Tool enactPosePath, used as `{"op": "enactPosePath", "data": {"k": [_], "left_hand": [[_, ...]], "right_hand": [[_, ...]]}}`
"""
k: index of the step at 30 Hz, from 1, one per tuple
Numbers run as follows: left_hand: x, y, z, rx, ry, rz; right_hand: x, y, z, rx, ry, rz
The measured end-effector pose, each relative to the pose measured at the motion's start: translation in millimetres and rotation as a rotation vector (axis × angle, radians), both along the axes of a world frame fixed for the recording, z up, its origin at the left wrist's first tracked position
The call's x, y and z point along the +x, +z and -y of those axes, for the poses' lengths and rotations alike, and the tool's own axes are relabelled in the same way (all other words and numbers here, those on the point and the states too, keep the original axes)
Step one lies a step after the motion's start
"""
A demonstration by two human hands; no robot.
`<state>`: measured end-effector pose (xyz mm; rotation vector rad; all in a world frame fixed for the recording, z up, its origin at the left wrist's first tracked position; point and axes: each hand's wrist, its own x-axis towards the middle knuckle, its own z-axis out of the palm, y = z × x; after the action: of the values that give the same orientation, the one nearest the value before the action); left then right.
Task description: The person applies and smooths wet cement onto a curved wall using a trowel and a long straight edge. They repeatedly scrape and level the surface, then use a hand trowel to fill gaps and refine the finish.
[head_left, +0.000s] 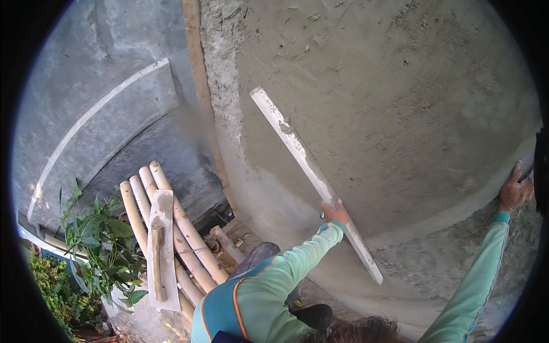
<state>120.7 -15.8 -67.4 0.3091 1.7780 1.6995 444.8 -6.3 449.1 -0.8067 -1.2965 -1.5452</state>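
My left hand (334, 212) is closed around the lower part of a long, pale plasterer's straightedge (300, 153). The bar slants from upper left to lower right across the plastered wall (372, 97), with clumps of grey mortar stuck along it. Out to the right, my right hand (516, 192) rests with its fingers apart against the wall, near the lower border of the damp plaster. It holds nothing that I can see. Rougher, paler wall surface (446, 257) shows below that border.
A wooden strip (198, 74) edges the plaster at left. Several bamboo poles (194, 246) lie below, bearing a plastering float (162, 208) with a wooden handle. Leafy plants (100, 234) grow beside them. A grey wall (103, 46) with a raised ledge (108, 123) stands at far left.
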Motion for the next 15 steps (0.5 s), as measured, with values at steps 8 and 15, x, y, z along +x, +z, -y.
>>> {"op": "enactPosePath", "data": {"k": [8,15], "left_hand": [[-72.0,179.8,-37.1,0.396,0.176,-0.437],[-191.0,394.9,-49.0,0.515,0.235,-0.433]], "right_hand": [[-6.0,3.1,7.5,0.012,0.004,-0.002],[-7.6,2.7,3.9,0.006,-0.001,-0.004]]}}
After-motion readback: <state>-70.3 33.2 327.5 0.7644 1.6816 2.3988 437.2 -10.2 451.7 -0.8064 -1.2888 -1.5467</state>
